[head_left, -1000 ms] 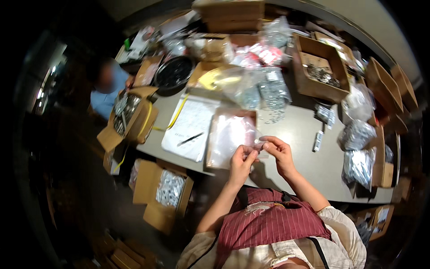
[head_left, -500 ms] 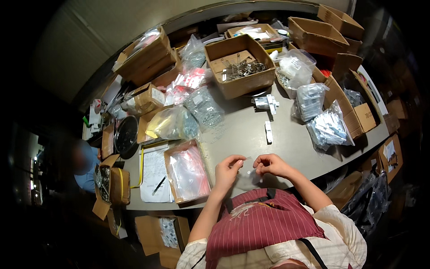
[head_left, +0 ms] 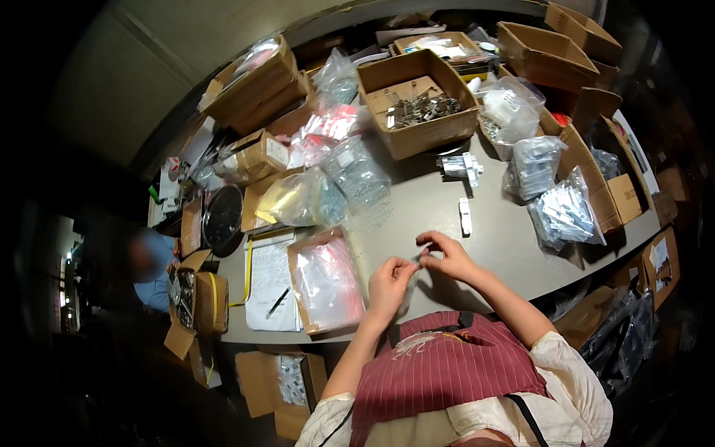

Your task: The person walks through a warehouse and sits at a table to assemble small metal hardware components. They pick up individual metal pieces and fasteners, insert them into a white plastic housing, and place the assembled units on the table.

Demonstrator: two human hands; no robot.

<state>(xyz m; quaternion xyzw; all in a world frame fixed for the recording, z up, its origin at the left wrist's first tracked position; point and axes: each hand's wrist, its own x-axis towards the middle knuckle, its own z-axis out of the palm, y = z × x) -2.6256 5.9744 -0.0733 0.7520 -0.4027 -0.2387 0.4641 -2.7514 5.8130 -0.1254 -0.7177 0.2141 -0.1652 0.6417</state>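
My left hand (head_left: 390, 289) is closed in a pinch on a small clear plastic bag (head_left: 407, 304), which hangs faintly visible below its fingers. Against those fingertips, my right hand (head_left: 450, 259) pinches at the bag's upper edge, its index finger raised and curved. The bag's exact outline is hard to make out. Beyond the hands lie a narrow white and metal part (head_left: 465, 217) and a small stack of similar metal parts (head_left: 462, 167). Left of my left hand, a shallow cardboard box (head_left: 304, 287) holds flat clear bags with red edges (head_left: 331, 279).
A large carton of metal pieces (head_left: 417, 141) stands at the back. Bagged metal parts (head_left: 564, 216) lie at right, and filled plastic bags (head_left: 357, 171) at left. Written sheets with a pen (head_left: 277, 303) sit by the shallow box. A person in blue (head_left: 153, 279) is at far left.
My hands have come together, fingertips meeting, where the bag was stretched between them before. The right index finger has lifted. The whole view has shifted slightly.
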